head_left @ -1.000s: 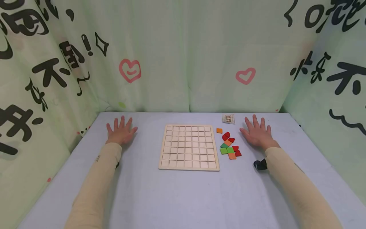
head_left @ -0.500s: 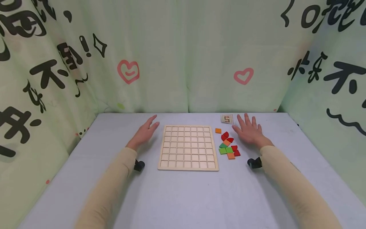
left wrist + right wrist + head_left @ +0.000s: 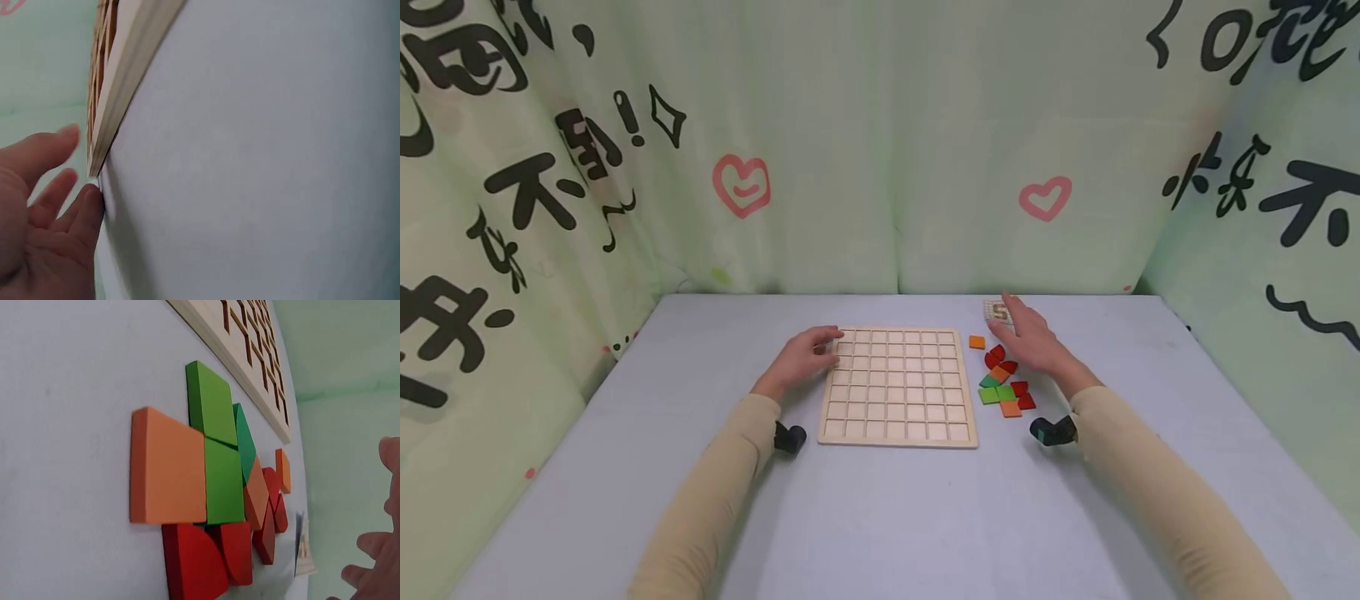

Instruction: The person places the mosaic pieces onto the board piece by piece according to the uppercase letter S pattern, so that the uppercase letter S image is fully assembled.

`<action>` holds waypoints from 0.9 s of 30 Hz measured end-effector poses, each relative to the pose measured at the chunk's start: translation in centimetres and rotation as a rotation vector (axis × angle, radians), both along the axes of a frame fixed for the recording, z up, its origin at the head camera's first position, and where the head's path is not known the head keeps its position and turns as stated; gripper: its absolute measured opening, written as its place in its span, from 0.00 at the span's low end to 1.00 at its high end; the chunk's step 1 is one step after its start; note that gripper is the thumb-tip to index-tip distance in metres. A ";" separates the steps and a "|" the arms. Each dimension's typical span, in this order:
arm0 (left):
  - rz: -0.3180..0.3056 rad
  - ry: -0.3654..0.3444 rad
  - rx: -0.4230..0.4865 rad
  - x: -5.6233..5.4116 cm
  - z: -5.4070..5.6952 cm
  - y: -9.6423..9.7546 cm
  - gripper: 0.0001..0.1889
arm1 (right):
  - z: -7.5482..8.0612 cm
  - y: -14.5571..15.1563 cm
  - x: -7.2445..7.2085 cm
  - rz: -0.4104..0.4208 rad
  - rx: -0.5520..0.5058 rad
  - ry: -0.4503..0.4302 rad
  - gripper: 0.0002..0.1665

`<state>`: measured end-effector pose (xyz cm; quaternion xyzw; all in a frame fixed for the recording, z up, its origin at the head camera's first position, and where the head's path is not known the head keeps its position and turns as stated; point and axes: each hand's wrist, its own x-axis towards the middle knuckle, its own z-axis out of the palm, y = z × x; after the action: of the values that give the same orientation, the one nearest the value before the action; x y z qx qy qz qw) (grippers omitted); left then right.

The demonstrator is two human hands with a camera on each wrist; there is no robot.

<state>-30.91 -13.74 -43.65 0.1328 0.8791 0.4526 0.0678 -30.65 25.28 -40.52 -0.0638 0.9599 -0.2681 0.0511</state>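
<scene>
A flat wooden grid board [image 3: 897,387] with bare square cells lies on the table. At its upper left corner is my left hand [image 3: 801,357]. In the left wrist view the fingers [image 3: 87,209] come close to the board's side edge, with the thumb apart above them. My right hand [image 3: 1036,340] hovers over the table right of the board, holding nothing, fingers stretched toward a small printed card [image 3: 996,312], which it partly overlaps. Below that hand lie flat coloured pieces: light green squares [image 3: 215,403], a dark green piece [image 3: 244,439], orange pieces [image 3: 175,472] and red rounded pieces [image 3: 194,559].
A lone orange square [image 3: 977,342] lies between the board's right edge and the card. The white-covered table [image 3: 880,517] ends at a pale green curtain [image 3: 887,167] with black lettering and red hearts. Black wrist cameras [image 3: 790,438] hang below both sleeves.
My left hand has moved right from the table's far left to the board's upper left corner. My right hand has shifted left, toward the card and pieces. Board and pieces have stayed put.
</scene>
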 end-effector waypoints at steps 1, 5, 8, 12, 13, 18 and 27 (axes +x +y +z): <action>-0.003 0.000 -0.015 0.1 0.0 -0.1 0.23 | 0.0 -0.3 0.0 0.006 -0.001 0.002 0.48; -0.030 0.006 -0.048 0.3 -0.3 -0.7 0.20 | 0.1 -1.1 0.0 0.016 0.008 0.012 0.47; -0.053 0.011 -0.063 0.4 -0.4 -0.8 0.19 | 0.0 -1.4 -0.1 0.019 0.014 0.018 0.46; -0.061 0.035 -0.038 0.4 -0.7 -0.9 0.19 | 0.0 -1.4 -0.1 0.017 0.012 0.009 0.46; -0.057 0.040 -0.020 0.4 -0.9 -0.9 0.19 | -0.1 -1.3 -0.1 0.014 0.008 0.003 0.46; -0.035 0.065 0.005 0.5 -1.4 -0.8 0.19 | -0.3 -0.8 0.0 0.011 -0.001 -0.019 0.46; -0.073 0.136 -0.139 0.2 -1.2 -0.9 0.16 | -0.7 0.0 -0.2 -0.003 0.003 -0.027 0.46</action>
<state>-30.68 -14.64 -44.88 0.1901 0.9055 0.3778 0.0336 -30.82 25.27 -41.18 -0.0585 0.9596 -0.2678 0.0639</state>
